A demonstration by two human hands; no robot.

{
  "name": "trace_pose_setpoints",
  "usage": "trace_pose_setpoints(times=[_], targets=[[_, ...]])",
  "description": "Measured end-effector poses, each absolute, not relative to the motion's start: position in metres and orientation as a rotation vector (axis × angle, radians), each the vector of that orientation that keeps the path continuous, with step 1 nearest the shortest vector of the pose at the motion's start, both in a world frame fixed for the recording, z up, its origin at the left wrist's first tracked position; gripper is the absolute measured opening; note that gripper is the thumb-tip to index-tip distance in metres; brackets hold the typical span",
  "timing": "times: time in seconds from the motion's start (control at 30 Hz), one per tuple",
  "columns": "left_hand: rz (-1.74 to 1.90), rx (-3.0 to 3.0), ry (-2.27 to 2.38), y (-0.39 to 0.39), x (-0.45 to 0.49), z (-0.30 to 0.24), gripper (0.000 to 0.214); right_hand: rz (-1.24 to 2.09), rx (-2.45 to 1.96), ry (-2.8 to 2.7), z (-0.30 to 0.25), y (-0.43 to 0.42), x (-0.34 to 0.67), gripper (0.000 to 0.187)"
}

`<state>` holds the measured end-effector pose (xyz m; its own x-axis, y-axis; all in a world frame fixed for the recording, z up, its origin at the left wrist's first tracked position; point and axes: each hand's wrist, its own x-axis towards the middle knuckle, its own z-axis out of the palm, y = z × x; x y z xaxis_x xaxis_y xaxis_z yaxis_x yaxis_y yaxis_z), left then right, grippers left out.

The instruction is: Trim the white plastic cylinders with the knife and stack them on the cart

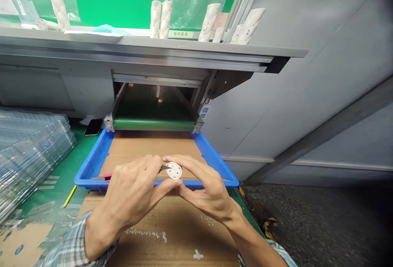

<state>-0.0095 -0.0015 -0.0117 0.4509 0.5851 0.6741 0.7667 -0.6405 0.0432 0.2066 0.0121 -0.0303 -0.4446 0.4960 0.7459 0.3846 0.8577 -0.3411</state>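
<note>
My right hand (204,183) is closed around a round white plastic part (174,170), gripping its edge between thumb and fingers. Its flat face has several small holes and is turned up toward me. In my left hand (130,191) is a knife (166,168) with a narrow dark blade, whose tip lies at the upper left of the white face. My left thumb also reaches the lower rim of the part. Most of the knife's handle is hidden by my fingers. A pink and black piece (107,177) shows left of my left hand; whether it belongs to the knife I cannot tell.
Beneath my hands are a cardboard sheet (172,230) and a blue tray (219,162) lined with cardboard. Behind is a green conveyor belt (153,124). Clear plastic trays (33,148), a phone (93,127) and a yellow stick (70,196) lie left. White tubes (155,18) stand on the shelf.
</note>
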Motion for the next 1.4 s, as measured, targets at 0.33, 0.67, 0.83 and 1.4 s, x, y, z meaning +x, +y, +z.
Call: trace_pose_setpoints(times=[0.33,0.67,0.83,1.4], targets=[[-0.944,-2.377,-1.116,-0.004,-0.008,-0.013,0.044,0.062,-0.63,-2.081,-0.031,0.01,0.209,0.047],[-0.959,-2.43,-1.154,-0.003,-0.011,-0.012,0.038,0.259,-0.592,-2.098,-0.026,0.014,0.21,0.049],[-0.958,-2.422,-1.192,-0.004,-0.011,-0.013,0.04,0.256,-0.578,-2.082,-0.029,0.017,0.214,0.043],[-0.945,-2.394,-1.167,-0.011,-0.003,-0.014,0.05,-0.047,-0.602,-1.901,-0.037,0.009,0.203,0.037]])
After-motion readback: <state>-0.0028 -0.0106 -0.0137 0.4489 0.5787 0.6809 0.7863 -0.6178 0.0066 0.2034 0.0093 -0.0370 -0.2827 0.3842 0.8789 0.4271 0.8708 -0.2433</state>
